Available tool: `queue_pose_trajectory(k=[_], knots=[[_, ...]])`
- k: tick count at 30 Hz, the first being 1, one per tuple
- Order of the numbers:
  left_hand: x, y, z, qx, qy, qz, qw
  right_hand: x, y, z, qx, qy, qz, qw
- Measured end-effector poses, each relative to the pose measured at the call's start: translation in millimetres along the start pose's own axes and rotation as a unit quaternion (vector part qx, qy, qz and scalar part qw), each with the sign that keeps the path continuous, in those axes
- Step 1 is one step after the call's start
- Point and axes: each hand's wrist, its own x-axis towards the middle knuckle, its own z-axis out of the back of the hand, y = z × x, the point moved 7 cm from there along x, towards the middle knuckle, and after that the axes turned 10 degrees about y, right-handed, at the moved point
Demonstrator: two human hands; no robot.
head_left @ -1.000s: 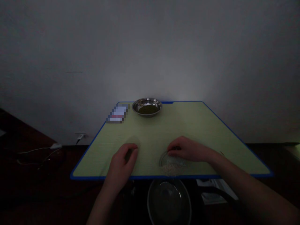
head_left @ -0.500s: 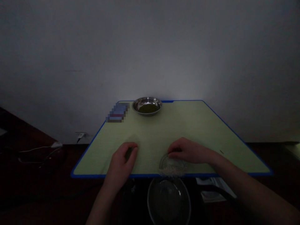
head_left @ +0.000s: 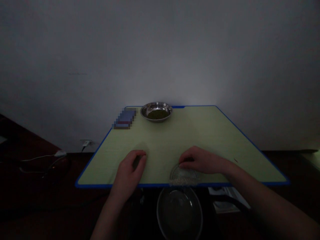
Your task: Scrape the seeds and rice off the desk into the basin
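Observation:
My right hand (head_left: 197, 160) pinches the rim of a small clear dish (head_left: 176, 171) at the front edge of the table. White grains that look like rice (head_left: 185, 181) gather along the dish's near side. Just below that edge is a round metal bowl (head_left: 200, 216); its dim inside is hard to make out. Over the table's left half my left hand (head_left: 131, 168) is curled, thumb and fingertips close together, with nothing visible in it. At the back stands a shiny steel bowl (head_left: 143, 115) with small green grains (head_left: 158, 114) in it.
A pale table (head_left: 200, 130) with a blue edge stands against a grey wall (head_left: 160, 50). A blurred-out bluish flat object (head_left: 125, 118) lies at its back left. One small dark sliver (head_left: 235, 160) rests on the right. White cables (head_left: 37, 158) run along the floor at left.
The whole view has shifted slightly. Both hands keep almost the same place, while the white grains in the dish appear a little flatter along its near side.

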Motion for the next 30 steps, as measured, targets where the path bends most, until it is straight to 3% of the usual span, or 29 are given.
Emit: queue_pose_trajectory(k=[7,10,15,19,23,30], knots=[[0,3,1.2,-0.01,-0.007,0.012,1.0,-1,0,-1,0.012,0.007,0.0,1.0],[8,6,12.5,0.023,-0.018,0.014,0.999,0,-1,-2,0.021,0.008,0.003,1.0],[56,11,54.6,0.193,-0.092,0.021,0.977,-1,0,-2,0.027,0.002,0.001,1.0],[106,33,77.3,0.294,-0.111,0.144,0.938,0,-1,-2,0.023,0.004,-0.008,1.0],[135,51,74.5,0.337,-0.061,0.191,0.92,1,-4,-4,0.017,-0.006,-0.007,1.0],[143,76,64.4,0.356,-0.044,0.172,0.917,2,-4,-4,0.009,-0.017,-0.006,1.0]])
